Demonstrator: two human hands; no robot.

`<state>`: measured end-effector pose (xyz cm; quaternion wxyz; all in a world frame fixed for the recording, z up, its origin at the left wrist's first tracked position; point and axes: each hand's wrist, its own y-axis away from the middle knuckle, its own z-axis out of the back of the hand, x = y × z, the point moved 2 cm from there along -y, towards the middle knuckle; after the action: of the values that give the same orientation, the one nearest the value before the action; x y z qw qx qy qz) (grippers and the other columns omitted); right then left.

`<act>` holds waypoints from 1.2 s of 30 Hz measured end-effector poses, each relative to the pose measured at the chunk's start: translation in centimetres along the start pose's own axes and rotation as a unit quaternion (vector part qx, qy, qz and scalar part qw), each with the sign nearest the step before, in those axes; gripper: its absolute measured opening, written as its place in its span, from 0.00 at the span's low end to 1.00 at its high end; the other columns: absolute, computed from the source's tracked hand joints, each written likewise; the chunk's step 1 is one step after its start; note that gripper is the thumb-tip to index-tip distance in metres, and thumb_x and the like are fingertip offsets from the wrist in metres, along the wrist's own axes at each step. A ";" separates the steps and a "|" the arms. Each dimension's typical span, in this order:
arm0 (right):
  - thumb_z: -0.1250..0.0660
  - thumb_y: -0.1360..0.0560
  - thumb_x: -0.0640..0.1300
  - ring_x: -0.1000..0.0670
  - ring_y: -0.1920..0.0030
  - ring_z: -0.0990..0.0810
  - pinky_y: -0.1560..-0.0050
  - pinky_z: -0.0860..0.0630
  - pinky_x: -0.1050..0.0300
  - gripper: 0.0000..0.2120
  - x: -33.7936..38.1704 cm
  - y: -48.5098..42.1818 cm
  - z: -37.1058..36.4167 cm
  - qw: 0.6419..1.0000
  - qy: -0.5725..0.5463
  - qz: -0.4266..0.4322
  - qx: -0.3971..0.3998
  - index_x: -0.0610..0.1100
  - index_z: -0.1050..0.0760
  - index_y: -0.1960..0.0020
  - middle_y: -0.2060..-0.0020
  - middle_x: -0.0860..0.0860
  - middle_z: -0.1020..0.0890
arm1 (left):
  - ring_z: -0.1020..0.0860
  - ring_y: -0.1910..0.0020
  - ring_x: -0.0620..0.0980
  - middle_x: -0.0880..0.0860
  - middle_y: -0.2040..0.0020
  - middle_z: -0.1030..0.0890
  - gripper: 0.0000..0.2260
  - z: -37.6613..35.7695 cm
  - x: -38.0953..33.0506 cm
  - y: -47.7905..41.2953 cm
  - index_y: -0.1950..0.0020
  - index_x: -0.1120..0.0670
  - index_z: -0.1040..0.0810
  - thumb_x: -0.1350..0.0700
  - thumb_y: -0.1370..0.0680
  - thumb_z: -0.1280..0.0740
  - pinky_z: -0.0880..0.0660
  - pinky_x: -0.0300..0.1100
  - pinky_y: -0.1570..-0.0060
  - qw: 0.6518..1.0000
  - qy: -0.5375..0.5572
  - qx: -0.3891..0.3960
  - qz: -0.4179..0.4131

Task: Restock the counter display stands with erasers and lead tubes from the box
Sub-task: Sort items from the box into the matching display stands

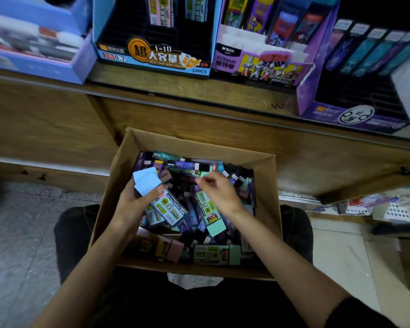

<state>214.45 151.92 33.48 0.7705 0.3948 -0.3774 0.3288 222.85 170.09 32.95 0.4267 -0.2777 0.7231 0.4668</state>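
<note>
1. The cardboard box (199, 145) rests on the person's lap, near the wooden counter (199, 119), heaped with lead-tube packs (168, 209).
2. The left hand (133, 204) grips a small stack of light-blue packs (145, 181) at the box's left side.
3. The right hand (220, 195) hovers mid-pile with its fingers curled. It is too blurred to tell whether it holds anything.
4. On the far counter stand a blue display stand (152, 60) and, to the right, a purple display stand (355, 114).
</note>
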 end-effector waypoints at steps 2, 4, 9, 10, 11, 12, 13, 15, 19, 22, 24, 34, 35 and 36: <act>0.36 0.22 0.46 0.53 0.47 0.25 0.47 0.32 0.64 0.11 0.6 -2.6 0.5 0.990 0.129 0.040 -0.046 0.41 0.25 0.43 0.47 0.48 0.22 | 0.18 0.58 0.50 0.53 0.54 0.16 0.12 1.2 0.1 0.0 0.47 0.53 0.22 0.59 0.30 0.29 0.20 0.47 0.57 1.000 0.011 0.001 0.019; 0.37 0.22 0.47 0.48 0.37 0.29 0.37 0.34 0.57 0.18 1.2 -4.8 0.1 0.964 0.246 0.094 -0.025 0.41 0.30 0.34 0.37 0.46 0.26 | 0.18 0.56 0.53 0.55 0.53 0.16 0.15 1.7 0.3 -0.1 0.46 0.54 0.21 0.54 0.32 0.28 0.20 0.49 0.56 0.999 0.026 0.004 0.038; 0.36 0.23 0.48 0.42 0.34 0.35 0.36 0.35 0.49 0.26 0.6 -7.4 -2.8 0.879 0.454 0.132 0.054 0.41 0.38 0.29 0.35 0.44 0.32 | 0.16 0.58 0.52 0.54 0.56 0.15 0.17 1.9 0.7 0.0 0.46 0.55 0.21 0.48 0.32 0.30 0.20 0.44 0.64 0.996 0.050 -0.002 0.073; 0.36 0.23 0.47 0.42 0.36 0.35 0.39 0.35 0.49 0.24 0.2 -7.3 -3.3 0.870 0.472 0.140 0.040 0.41 0.37 0.30 0.37 0.43 0.33 | 0.16 0.58 0.52 0.54 0.56 0.15 0.16 2.0 0.7 0.0 0.47 0.54 0.21 0.48 0.31 0.31 0.20 0.44 0.64 0.996 0.050 -0.003 0.072; 0.35 0.24 0.44 0.42 0.37 0.34 0.40 0.34 0.49 0.23 -0.1 -7.2 -3.7 0.867 0.476 0.146 0.029 0.41 0.37 0.32 0.38 0.43 0.33 | 0.16 0.58 0.52 0.54 0.56 0.15 0.15 2.1 0.7 0.0 0.47 0.54 0.21 0.48 0.30 0.31 0.20 0.44 0.63 0.996 0.048 -0.001 0.072; 0.35 0.25 0.40 0.42 0.37 0.33 0.42 0.34 0.49 0.22 -0.5 -6.9 -4.0 0.867 0.474 0.151 0.021 0.41 0.36 0.33 0.38 0.43 0.32 | 0.17 0.57 0.52 0.54 0.56 0.15 0.14 2.1 0.7 0.0 0.47 0.54 0.21 0.49 0.28 0.32 0.20 0.45 0.62 0.996 0.046 0.002 0.073; 0.35 0.25 0.37 0.41 0.38 0.32 0.43 0.33 0.50 0.21 -0.9 -6.7 -4.3 0.868 0.473 0.154 0.016 0.40 0.35 0.34 0.39 0.43 0.31 | 0.17 0.57 0.53 0.54 0.56 0.15 0.12 2.1 0.6 0.1 0.47 0.53 0.21 0.50 0.27 0.33 0.19 0.46 0.60 0.996 0.043 0.003 0.073; 0.36 0.25 0.35 0.41 0.40 0.30 0.44 0.32 0.51 0.19 -1.8 -6.3 -4.3 0.871 0.468 0.149 0.009 0.39 0.35 0.35 0.41 0.42 0.30 | 0.17 0.56 0.53 0.55 0.55 0.15 0.10 2.2 0.6 0.2 0.46 0.54 0.22 0.52 0.24 0.34 0.19 0.47 0.58 0.997 0.037 0.006 0.074; 0.38 0.22 0.40 0.42 0.42 0.30 0.42 0.33 0.52 0.17 -2.4 -5.6 -3.2 0.896 0.423 0.134 0.023 0.38 0.33 0.34 0.43 0.42 0.30 | 0.17 0.55 0.54 0.55 0.54 0.16 0.08 2.3 0.6 0.2 0.46 0.53 0.21 0.53 0.23 0.36 0.20 0.50 0.55 0.997 0.023 0.003 0.075; 0.41 0.21 0.37 0.43 0.43 0.28 0.43 0.32 0.52 0.15 -2.2 -4.7 -1.9 0.926 0.363 0.103 0.017 0.38 0.32 0.35 0.44 0.43 0.29 | 0.17 0.57 0.54 0.54 0.56 0.15 0.06 2.0 0.4 0.2 0.49 0.50 0.20 0.53 0.24 0.35 0.20 0.48 0.59 0.997 0.022 0.001 0.074; 0.42 0.20 0.38 0.42 0.42 0.28 0.44 0.32 0.52 0.12 -1.9 -3.6 -0.8 0.950 0.302 0.071 0.028 0.37 0.31 0.38 0.44 0.42 0.28 | 0.17 0.59 0.52 0.52 0.58 0.16 0.05 1.7 0.2 0.2 0.51 0.48 0.19 0.53 0.24 0.34 0.21 0.47 0.60 0.998 0.014 -0.002 0.064; 0.39 0.21 0.39 0.49 0.40 0.29 0.38 0.35 0.54 0.20 2.4 3.5 4.9 0.904 0.330 0.266 0.053 0.43 0.33 0.30 0.41 0.47 0.27 | 0.17 0.63 0.55 0.59 0.59 0.16 0.13 -2.5 -2.7 -0.2 0.47 0.56 0.21 0.49 0.21 0.39 0.22 0.45 0.62 0.984 -0.013 0.075 0.158; 0.38 0.22 0.38 0.48 0.40 0.29 0.39 0.34 0.52 0.20 2.7 3.8 5.4 0.885 0.359 0.291 0.058 0.43 0.33 0.30 0.41 0.47 0.27 | 0.16 0.61 0.56 0.59 0.57 0.16 0.16 -2.8 -3.2 0.0 0.50 0.55 0.18 0.45 0.23 0.38 0.22 0.46 0.60 0.977 -0.022 0.089 0.192; 0.37 0.23 0.37 0.47 0.41 0.28 0.40 0.33 0.51 0.21 2.9 4.0 5.8 0.866 0.384 0.314 0.063 0.43 0.32 0.31 0.41 0.47 0.26 | 0.16 0.58 0.57 0.59 0.54 0.15 0.18 -3.1 -3.6 0.2 0.52 0.54 0.16 0.41 0.25 0.37 0.22 0.47 0.58 0.970 -0.026 0.111 0.216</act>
<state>210.78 149.42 39.74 0.6839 0.1459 -0.1343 0.7021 223.30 167.31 36.76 0.3628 -0.0530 0.8019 0.4717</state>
